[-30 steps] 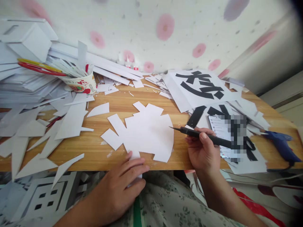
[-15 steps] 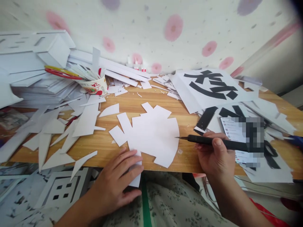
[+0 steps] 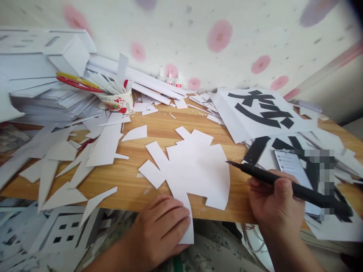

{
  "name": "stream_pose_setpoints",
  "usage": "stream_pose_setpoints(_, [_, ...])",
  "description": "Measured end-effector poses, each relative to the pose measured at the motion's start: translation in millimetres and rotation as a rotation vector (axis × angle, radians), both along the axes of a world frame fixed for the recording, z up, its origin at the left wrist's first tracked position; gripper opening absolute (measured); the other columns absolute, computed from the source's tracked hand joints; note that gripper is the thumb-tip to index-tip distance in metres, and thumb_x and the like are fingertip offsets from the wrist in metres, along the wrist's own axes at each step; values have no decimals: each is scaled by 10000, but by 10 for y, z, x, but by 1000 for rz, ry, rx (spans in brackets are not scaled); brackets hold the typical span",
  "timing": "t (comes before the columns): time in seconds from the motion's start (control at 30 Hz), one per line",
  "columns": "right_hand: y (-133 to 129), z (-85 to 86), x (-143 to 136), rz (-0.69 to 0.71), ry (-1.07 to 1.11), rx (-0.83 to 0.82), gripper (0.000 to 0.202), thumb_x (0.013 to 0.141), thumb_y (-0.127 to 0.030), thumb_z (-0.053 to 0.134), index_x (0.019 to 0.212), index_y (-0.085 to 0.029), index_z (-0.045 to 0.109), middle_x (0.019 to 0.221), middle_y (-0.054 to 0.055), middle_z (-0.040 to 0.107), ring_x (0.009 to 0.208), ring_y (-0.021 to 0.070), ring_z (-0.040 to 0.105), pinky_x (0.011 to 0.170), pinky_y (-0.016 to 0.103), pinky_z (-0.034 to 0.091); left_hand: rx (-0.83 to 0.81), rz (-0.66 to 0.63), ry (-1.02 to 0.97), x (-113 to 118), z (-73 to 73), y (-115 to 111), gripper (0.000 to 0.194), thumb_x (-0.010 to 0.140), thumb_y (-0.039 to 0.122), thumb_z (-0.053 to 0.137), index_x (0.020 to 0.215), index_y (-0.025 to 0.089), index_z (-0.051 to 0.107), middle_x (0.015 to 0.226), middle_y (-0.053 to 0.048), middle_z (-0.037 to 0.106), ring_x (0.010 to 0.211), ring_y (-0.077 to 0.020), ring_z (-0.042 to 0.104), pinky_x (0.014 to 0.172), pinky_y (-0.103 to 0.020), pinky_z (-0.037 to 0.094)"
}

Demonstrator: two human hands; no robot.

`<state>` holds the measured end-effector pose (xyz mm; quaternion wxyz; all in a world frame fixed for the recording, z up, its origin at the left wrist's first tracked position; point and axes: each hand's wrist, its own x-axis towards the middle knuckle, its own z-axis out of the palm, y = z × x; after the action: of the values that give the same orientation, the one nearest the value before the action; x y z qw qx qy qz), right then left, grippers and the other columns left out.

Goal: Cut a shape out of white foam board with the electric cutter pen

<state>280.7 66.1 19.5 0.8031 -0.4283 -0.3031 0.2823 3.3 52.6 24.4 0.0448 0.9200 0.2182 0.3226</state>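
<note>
A white cut-out sheet point(image 3: 198, 170) with several tabs lies on the wooden table, its lower strip reaching past the front edge. My left hand point(image 3: 161, 230) grips that strip, fingers on top and the thumb hidden beneath. My right hand point(image 3: 276, 204) holds a black pen-like knife point(image 3: 263, 174) between thumb and fingers. The knife's tip points left and is close to the sheet's curved right edge. Whether the tip touches the sheet is unclear.
White offcuts point(image 3: 104, 145) are scattered at the left. A paper cup point(image 3: 117, 102) of tools stands behind them. At the right are a phone point(image 3: 296, 170) and sheets with black characters point(image 3: 258, 113). White boards point(image 3: 45, 94) are stacked at the back left.
The view has shifted slightly. My left thumb has gone under the strip and the fingers have closed on it. The knife has drawn back a little from the sheet and tilts more.
</note>
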Motion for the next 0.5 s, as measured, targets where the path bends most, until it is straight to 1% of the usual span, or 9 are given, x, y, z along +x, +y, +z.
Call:
stream_pose_setpoints(0.07, [-28, 4, -17, -15, -59, -21, 353, 599, -432, 871, 764, -185, 679, 614, -27, 668, 407, 161, 618, 411, 298, 520, -10, 4, -19, 55, -19, 22, 228, 909, 323, 600, 1001, 133, 686, 983, -43, 748, 970, -187, 645, 1027, -319, 436])
stream_pose_setpoints(0.13, [-51, 11, -44, -39, -119, -41, 381, 588, -447, 873, 776, -180, 676, 585, -27, 658, 379, 173, 609, 388, 310, 513, -24, -31, -16, 29, -62, 32, 304, 900, 377, 609, 1067, 131, 671, 1038, -61, 743, 1028, -206, 632, 1053, -341, 426])
stream_pose_setpoints(0.2, [-56, 25, -76, -80, -141, -70, 385, 580, -409, 880, 800, -176, 667, 556, -30, 651, 363, 180, 603, 374, 314, 514, -37, -79, -8, -49, -106, 29, 439, 870, 455, 627, 1150, 117, 638, 1121, -97, 722, 1134, -238, 592, 1101, -387, 398])
stream_pose_setpoints(0.23, [-52, 32, -91, -105, -135, -88, 371, 583, -371, 879, 812, -175, 662, 543, -34, 648, 355, 178, 599, 367, 310, 514, -37, -87, -15, -93, -119, 25, 472, 859, 462, 641, 1172, 109, 626, 1146, -112, 712, 1180, -251, 567, 1122, -411, 381])
stream_pose_setpoints(0.3, [-30, 44, -112, -152, -110, -122, 315, 611, -298, 853, 822, -179, 652, 509, -43, 639, 329, 170, 580, 352, 298, 506, -41, -40, -24, -162, -119, 21, 412, 848, 359, 683, 1168, 105, 628, 1154, -120, 704, 1233, -262, 532, 1145, -443, 353])
stream_pose_setpoints(0.37, [1, 47, -119, -187, -100, -123, 248, 653, -269, 814, 817, -182, 649, 480, -50, 627, 313, 164, 565, 345, 287, 498, -60, 53, 6, -186, -95, 28, 341, 834, 236, 694, 1150, 119, 641, 1165, -109, 697, 1251, -259, 518, 1157, -453, 330])
stream_pose_setpoints(0.4, [16, 44, -119, -198, -104, -114, 218, 673, -261, 796, 814, -181, 651, 473, -52, 621, 315, 164, 566, 350, 286, 501, -68, 88, 34, -181, -80, 37, 336, 836, 235, 691, 1152, 129, 644, 1185, -104, 690, 1260, -259, 509, 1162, -456, 316])
stream_pose_setpoints(0.43, [31, 41, -117, -207, -108, -103, 195, 690, -256, 783, 814, -181, 652, 477, -56, 616, 320, 162, 570, 356, 286, 506, -74, 104, 69, -168, -69, 49, 351, 845, 282, 686, 1164, 142, 642, 1213, -99, 679, 1273, -264, 497, 1167, -463, 300])
stream_pose_setpoints(0.5, [53, 35, -112, -224, -110, -87, 180, 700, -236, 774, 824, -179, 657, 529, -61, 624, 342, 159, 589, 367, 284, 514, -72, 82, 146, -127, -59, 74, 469, 856, 481, 635, 1215, 179, 626, 1275, -86, 653, 1296, -290, 466, 1168, -497, 266])
